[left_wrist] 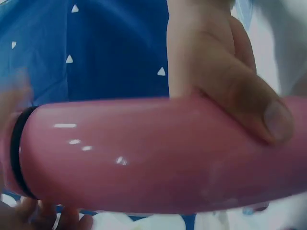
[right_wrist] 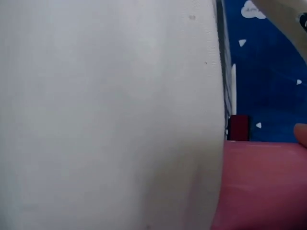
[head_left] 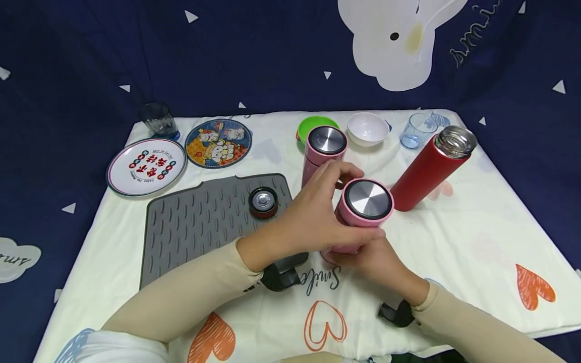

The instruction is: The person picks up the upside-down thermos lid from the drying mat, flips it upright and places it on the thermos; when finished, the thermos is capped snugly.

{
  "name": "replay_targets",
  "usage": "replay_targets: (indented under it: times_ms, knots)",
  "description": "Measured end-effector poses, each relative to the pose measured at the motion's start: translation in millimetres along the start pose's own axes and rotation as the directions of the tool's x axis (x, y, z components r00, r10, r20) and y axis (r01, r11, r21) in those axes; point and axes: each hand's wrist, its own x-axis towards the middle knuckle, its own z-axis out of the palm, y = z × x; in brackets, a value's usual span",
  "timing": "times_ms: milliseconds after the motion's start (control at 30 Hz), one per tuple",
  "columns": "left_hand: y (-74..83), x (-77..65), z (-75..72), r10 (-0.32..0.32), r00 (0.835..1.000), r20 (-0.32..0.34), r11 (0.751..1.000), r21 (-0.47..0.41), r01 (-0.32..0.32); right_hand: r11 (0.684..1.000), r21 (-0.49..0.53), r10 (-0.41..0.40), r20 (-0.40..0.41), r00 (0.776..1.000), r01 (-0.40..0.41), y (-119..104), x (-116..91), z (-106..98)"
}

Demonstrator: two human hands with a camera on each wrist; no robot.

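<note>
A pink thermos (head_left: 367, 219) with a steel-topped lid (head_left: 368, 199) stands between my two hands. My left hand (head_left: 317, 217) curls round its top, thumb in front and fingers behind; in the left wrist view those fingers (left_wrist: 45, 218) are blurred beside the black ring under the lid. Lower down, my right hand (head_left: 379, 259) grips the body, its thumb (left_wrist: 268, 115) lying along the pink wall. The right wrist view shows only part of the pink body and one fingertip (right_wrist: 301, 134). A second pink thermos (head_left: 326, 143), lidded, stands just behind my left hand.
At the right leans an uncapped red thermos (head_left: 424, 171). A dark red lid (head_left: 263, 202) lies on the grey mat (head_left: 190, 222). Along the back are a plate (head_left: 122, 169), a round picture mat (head_left: 218, 143), glasses (head_left: 159, 121), a green bowl (head_left: 313, 122) and a white bowl (head_left: 367, 128).
</note>
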Motion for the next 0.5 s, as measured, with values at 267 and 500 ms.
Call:
replay_targets:
  times_ms: [267,500]
  knots:
    - [-4.5,-1.2,-0.2,0.015,1.000,0.000,0.994,-0.107,-0.015,0.998,0.046,0.030,0.017,0.999,-0.031,-25,3,-3]
    - [-6.3,0.5,2.5,0.047,0.999,-0.008,0.997,-0.068,-0.047,0.998,0.051,0.030,0.011,1.000,-0.030,-24,3,-3]
